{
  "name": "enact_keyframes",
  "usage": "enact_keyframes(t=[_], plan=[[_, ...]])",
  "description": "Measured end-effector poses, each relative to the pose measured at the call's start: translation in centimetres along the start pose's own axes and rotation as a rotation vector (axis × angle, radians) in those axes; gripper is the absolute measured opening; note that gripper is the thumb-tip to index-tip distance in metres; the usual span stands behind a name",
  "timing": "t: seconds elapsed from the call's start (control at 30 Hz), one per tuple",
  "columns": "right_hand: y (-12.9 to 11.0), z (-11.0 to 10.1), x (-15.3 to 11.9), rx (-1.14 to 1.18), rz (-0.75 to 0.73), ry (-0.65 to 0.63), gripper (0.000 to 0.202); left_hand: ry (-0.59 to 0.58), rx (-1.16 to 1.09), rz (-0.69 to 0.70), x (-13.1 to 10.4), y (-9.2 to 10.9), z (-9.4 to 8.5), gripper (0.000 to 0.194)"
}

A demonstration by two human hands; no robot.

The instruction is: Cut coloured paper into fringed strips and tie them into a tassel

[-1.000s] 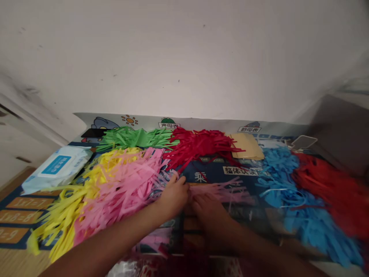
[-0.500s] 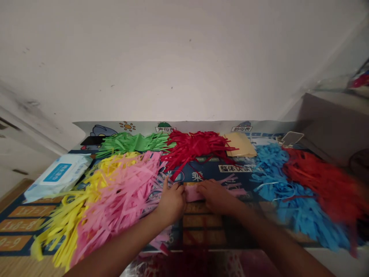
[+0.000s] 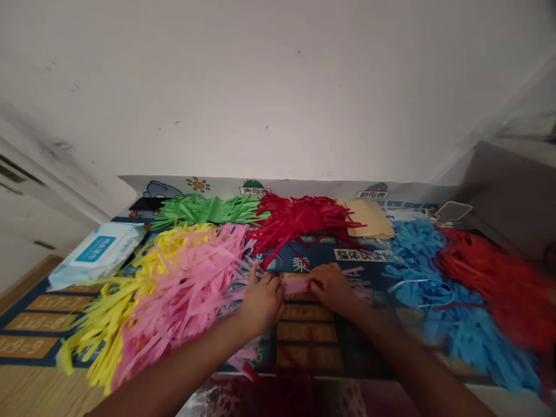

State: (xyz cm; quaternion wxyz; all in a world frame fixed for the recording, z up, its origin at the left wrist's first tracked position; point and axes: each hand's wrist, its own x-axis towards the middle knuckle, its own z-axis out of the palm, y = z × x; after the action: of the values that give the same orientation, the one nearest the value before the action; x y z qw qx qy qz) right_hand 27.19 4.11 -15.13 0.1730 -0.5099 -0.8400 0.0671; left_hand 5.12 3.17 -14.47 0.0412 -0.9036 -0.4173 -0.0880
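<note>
Between my two hands stretches a fringed pink paper tassel [image 3: 296,285], flat at its middle with cut strips fanning out past both hands. My left hand [image 3: 263,295] has its fingers curled over the left end of that middle, thumb raised. On the other end, my right hand [image 3: 332,289] pinches the paper with bent fingers. Just left of my left hand lies a large heap of pink paper fringe [image 3: 186,295], partly over a yellow fringe pile [image 3: 108,307]. Dark red paper fringe [image 3: 304,219] lies beyond my hands, with loose strips trailing toward them.
Green fringe [image 3: 208,209] sits at the back left, near a wet-wipes pack [image 3: 98,253]. At the back right is a tan paper stack [image 3: 369,219]. Blue fringe [image 3: 447,301] and red fringe [image 3: 495,278] spread on the right. A printed mat [image 3: 306,333] covers the table; a wall [image 3: 278,87] rises behind.
The view has shifted slightly, so things sit a little further right. The pink middle between my hands looks narrower, and my right hand's fingers are more bunched on it.
</note>
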Motion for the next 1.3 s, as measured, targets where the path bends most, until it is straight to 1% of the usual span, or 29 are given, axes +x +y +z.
enact_keyframes(t=[0.07, 0.1, 0.17, 0.2, 0.23, 0.3, 0.37, 0.47, 0.53, 0.6, 0.67, 0.73, 0.8, 0.83, 0.9, 0.97, 1.07, 1.13, 1.2, 1.3], plan=[[-1.3, 0.0, -0.2, -0.03, 0.047, 0.051, 0.018, 0.012, 0.008, -0.001, 0.2, -0.1, 0.4, 0.009], [-2.2, 0.2, -0.4, -0.041, 0.034, 0.066, 0.022, 0.023, 0.01, -0.004, 0.2, -0.2, 0.6, 0.008], [-3.7, 1.0, -0.7, -0.054, -0.059, 0.068, 0.036, 0.044, 0.015, -0.001, 0.2, -0.2, 0.9, 0.009], [-4.1, 1.6, -0.8, -0.055, -0.114, 0.057, 0.038, 0.052, 0.022, 0.007, 0.0, -0.3, 0.9, 0.011], [-4.2, 2.1, -0.9, -0.054, -0.157, 0.045, 0.035, 0.061, 0.03, 0.021, -0.3, -0.4, 1.0, 0.012], [-3.5, 3.0, -1.2, -0.048, -0.178, 0.03, 0.023, 0.087, 0.032, 0.052, -1.1, -0.7, 1.0, 0.012], [-2.1, 3.2, -1.4, -0.03, -0.164, 0.025, 0.018, 0.122, -0.017, 0.056, -1.9, -1.3, 0.9, 0.015], [-0.4, 2.4, -1.5, 0.038, -0.113, -0.003, 0.021, 0.143, -0.177, 0.003, -2.4, -2.4, 0.4, 0.018], [-0.2, 1.6, -1.3, 0.093, -0.047, -0.033, 0.025, 0.114, -0.256, -0.025, -2.1, -3.1, 0.1, 0.015], [-0.6, 0.9, -1.1, 0.114, 0.0, -0.047, 0.031, 0.077, -0.264, -0.009, -1.6, -3.5, -0.2, 0.013], [-0.9, 0.3, -1.2, 0.117, 0.02, -0.001, 0.034, 0.066, -0.249, 0.024, -1.3, -3.6, -0.2, 0.013], [-1.1, -0.1, -1.7, 0.138, 0.055, 0.113, 0.032, 0.089, -0.276, 0.021, -1.2, -3.7, 0.0, 0.013], [-1.2, -0.5, -2.6, 0.148, 0.093, 0.233, 0.021, 0.114, -0.326, -0.004, -1.3, -3.8, 0.2, 0.013], [-1.3, -0.6, -3.0, 0.148, 0.11, 0.271, 0.014, 0.125, -0.344, -0.012, -1.3, -3.8, 0.3, 0.013], [-1.5, -0.7, -3.8, 0.172, 0.16, 0.282, 0.014, 0.146, -0.353, -0.008, -1.4, -3.8, 0.4, 0.015], [-1.9, -0.6, -4.1, 0.273, 0.261, 0.23, 0.018, 0.165, -0.345, 0.004, -1.4, -3.8, 0.4, 0.016], [-2.3, -0.1, -3.7, 0.55, 0.464, 0.065, 0.024, 0.184, -0.324, 0.022, -1.3, -3.7, 0.3, 0.018], [-2.5, 0.2, -3.1, 0.729, 0.553, -0.037, 0.027, 0.203, -0.312, 0.031, -1.4, -3.7, 0.4, 0.019], [-2.8, 0.5, -2.6, 0.85, 0.625, -0.092, 0.026, 0.216, -0.306, 0.028, -1.4, -3.7, 0.4, 0.019], [-3.2, 0.6, -2.1, 0.993, 0.732, -0.158, 0.023, 0.199, -0.296, 0.029, -1.6, -3.7, 0.5, 0.019]])
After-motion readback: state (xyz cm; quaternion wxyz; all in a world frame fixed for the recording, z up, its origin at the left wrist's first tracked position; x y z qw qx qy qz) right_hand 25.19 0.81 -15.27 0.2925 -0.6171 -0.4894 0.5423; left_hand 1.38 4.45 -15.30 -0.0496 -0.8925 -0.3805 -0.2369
